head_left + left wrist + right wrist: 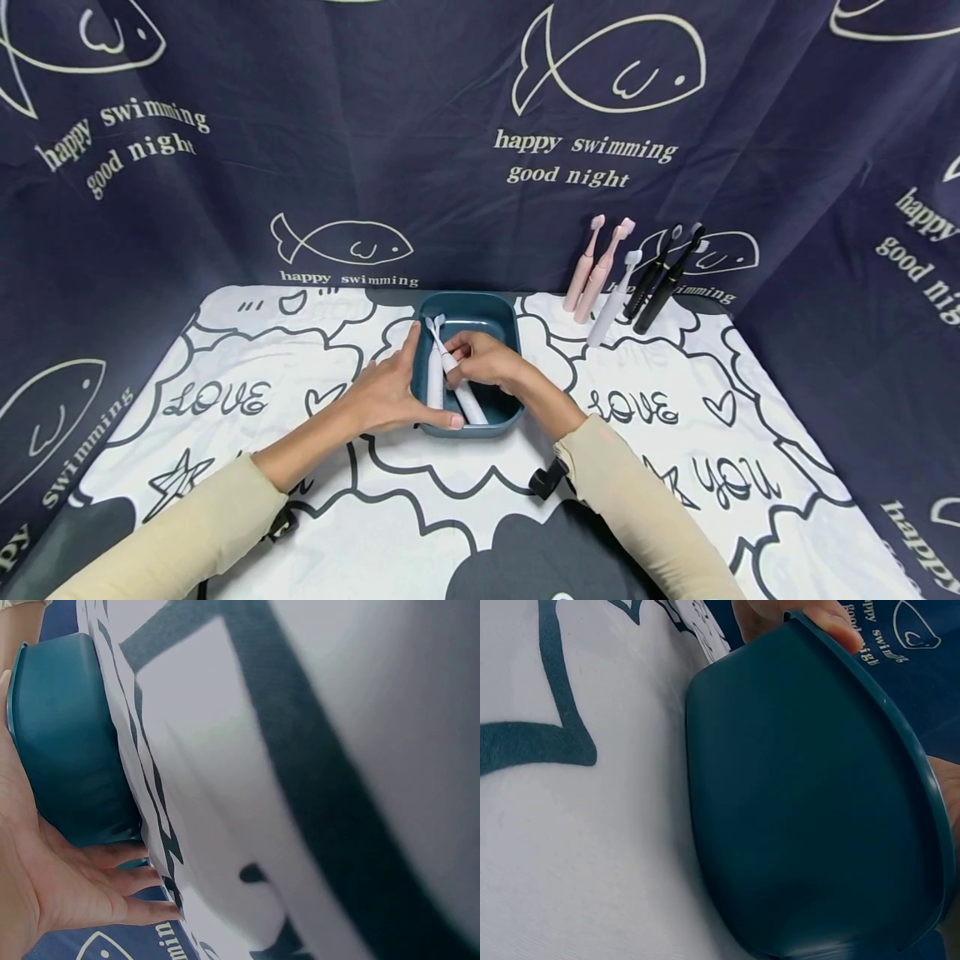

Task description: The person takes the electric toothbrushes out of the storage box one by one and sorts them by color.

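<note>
A dark teal box (504, 333) stands on the table. Inside it, at the left, lies a white electric toothbrush (434, 383). My right hand (486, 360) reaches into the box and pinches a second white electric toothbrush (471, 407), which lies slanted, its head close to the first one's. My left hand (390, 393) is spread at the box's left side, its thumb along the front rim. In the left wrist view, this hand's straight fingers (124, 907) extend past the box's wall (71, 742). The right wrist view shows mostly the box's outer wall (802, 795).
At the back right, two pink toothbrushes (598, 279), a white toothbrush (611, 310) and black toothbrushes (658, 300) are in a row near the fish-printed navy curtain (450, 150). A white cloth with black drawings (300, 333) covers the table.
</note>
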`<state>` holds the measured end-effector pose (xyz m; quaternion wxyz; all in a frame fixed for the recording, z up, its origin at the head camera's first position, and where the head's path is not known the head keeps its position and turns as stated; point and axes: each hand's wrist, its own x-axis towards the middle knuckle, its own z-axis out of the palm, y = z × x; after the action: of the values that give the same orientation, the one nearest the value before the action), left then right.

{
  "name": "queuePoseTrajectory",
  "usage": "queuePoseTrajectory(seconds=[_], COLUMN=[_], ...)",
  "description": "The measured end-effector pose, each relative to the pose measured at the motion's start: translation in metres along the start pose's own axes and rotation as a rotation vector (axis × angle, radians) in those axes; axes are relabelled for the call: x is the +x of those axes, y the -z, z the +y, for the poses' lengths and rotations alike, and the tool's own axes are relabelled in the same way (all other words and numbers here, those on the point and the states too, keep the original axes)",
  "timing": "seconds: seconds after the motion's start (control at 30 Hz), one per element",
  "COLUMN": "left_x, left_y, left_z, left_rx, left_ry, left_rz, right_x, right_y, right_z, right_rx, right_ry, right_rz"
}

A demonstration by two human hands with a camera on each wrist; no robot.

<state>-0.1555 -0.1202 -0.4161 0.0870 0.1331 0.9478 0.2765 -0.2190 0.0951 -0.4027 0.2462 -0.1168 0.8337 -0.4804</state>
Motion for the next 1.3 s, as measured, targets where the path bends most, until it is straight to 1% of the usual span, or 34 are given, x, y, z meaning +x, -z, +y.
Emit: queuePoseTrajectory(seconds=[0.27, 0.47, 0.57, 0.73, 0.93, 1.03, 1.3], left_x=[0.001, 0.001, 0.0, 0.0, 0.001, 0.001, 0.002], left_y=[0.0, -0.001, -0.001, -0.002, -0.002, -0.002, -0.001], left_z=[0.0, 0.0, 0.0, 0.0, -0.001, -0.001, 0.0], left_rx=[-0.004, 0.0, 0.0, -0.002, 0.0, -0.005, -0.012], left_ry=[0.002, 0.022, 0.029, 0.021, 0.018, 0.02, 0.014], left_rz=[-0.006, -0.017, -0.022, -0.014, -0.008, -0.012, -0.01], right_x=[-0.002, -0.005, -0.007, -0.011, -0.018, -0.02, -0.027], right_y=[0.0, -0.002, -0.004, -0.005, -0.003, -0.002, 0.005], right_z=[0.0, -0.001, -0.001, -0.001, -0.003, -0.002, -0.001], right_rx=[0.002, 0.021, 0.048, 0.083, 0.142, 0.173, 0.289], right_ry=[-0.004, 0.014, 0.035, 0.077, 0.136, 0.152, 0.197], right_rz=[0.028, 0.072, 0.105, 0.156, 0.204, 0.224, 0.219])
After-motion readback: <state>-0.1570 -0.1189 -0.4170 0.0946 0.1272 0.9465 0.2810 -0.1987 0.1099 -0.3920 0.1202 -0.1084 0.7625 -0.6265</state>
